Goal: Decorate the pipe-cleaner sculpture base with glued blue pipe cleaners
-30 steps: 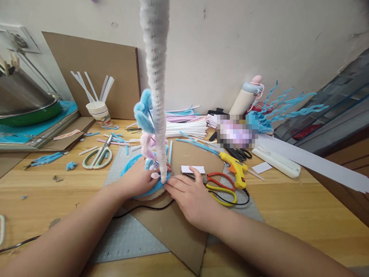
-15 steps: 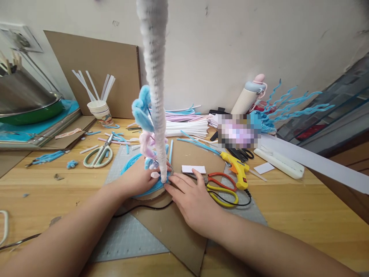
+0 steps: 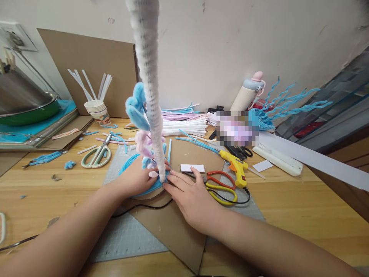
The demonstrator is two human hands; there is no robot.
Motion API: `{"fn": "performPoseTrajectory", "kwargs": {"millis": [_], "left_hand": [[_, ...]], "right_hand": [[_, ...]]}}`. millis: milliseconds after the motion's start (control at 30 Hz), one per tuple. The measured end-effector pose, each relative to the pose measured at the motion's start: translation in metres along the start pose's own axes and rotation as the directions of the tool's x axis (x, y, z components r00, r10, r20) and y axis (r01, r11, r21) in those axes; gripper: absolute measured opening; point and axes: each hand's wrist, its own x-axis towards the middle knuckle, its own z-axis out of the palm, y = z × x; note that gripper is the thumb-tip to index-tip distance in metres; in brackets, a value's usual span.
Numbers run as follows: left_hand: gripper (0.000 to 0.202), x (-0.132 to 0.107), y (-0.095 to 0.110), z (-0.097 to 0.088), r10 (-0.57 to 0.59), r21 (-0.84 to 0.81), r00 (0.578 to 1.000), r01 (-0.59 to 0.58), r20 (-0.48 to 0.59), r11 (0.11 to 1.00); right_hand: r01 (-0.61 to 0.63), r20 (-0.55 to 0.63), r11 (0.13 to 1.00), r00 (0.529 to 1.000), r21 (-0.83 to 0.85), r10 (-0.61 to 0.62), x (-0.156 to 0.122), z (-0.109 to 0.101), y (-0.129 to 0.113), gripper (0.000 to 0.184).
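Note:
A tall white fuzzy pipe-cleaner column [image 3: 150,88] rises from a round blue pipe-cleaner base [image 3: 135,165] lying on cardboard [image 3: 173,227]. Blue and pink fuzzy shapes [image 3: 138,111] cling to the column's left side. My left hand [image 3: 138,179] rests on the blue base, thumb and fingers pressed against the foot of the column. My right hand [image 3: 190,196] lies flat on the cardboard, its fingertips touching the column's foot from the right. A small white card [image 3: 192,168] lies just beyond my right hand.
Red and yellow scissors [image 3: 221,186] and a yellow glue gun [image 3: 235,165] sit right of my hand. Pale green scissors [image 3: 96,156], paper cups [image 3: 96,109], loose pipe cleaners [image 3: 184,125], a bottle [image 3: 246,96] and a cardboard sheet [image 3: 92,65] stand behind.
The view has shifted slightly, so the column leans a little more to the left. Both hands stay at the column's foot.

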Motion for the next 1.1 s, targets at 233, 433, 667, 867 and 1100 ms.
{"fn": "performPoseTrajectory", "kwargs": {"millis": [233,433,667,867,1100], "left_hand": [[0.036,0.0004,0.0028,-0.0019,-0.023,0.004,1.000,0.023,0.008,1.000],[0.034,0.0007,0.0030,-0.0018,-0.001,-0.018,1.000,0.001,-0.020,1.000],[0.035,0.0000,0.0026,-0.0018,-0.012,-0.013,1.000,0.012,-0.022,1.000],[0.035,-0.0005,0.0017,-0.0004,-0.019,-0.002,1.000,0.019,-0.020,1.000],[0.036,-0.0021,0.0035,-0.0020,-0.035,-0.009,0.999,0.035,-0.009,0.999]], "right_hand": [[-0.014,0.004,1.000,1.000,-0.007,0.014,0.0012,-0.0010,-0.0039,0.043],[-0.042,0.013,0.999,0.999,-0.030,0.043,0.0005,-0.0023,-0.0058,0.051],[-0.036,0.023,0.999,0.999,-0.031,0.036,0.0009,-0.0043,-0.0053,0.056],[-0.005,0.033,1.000,0.999,0.003,0.005,0.0009,-0.0052,-0.0039,0.056],[-0.015,0.030,0.999,0.999,0.047,0.014,0.0011,-0.0070,-0.0036,0.052]]}}
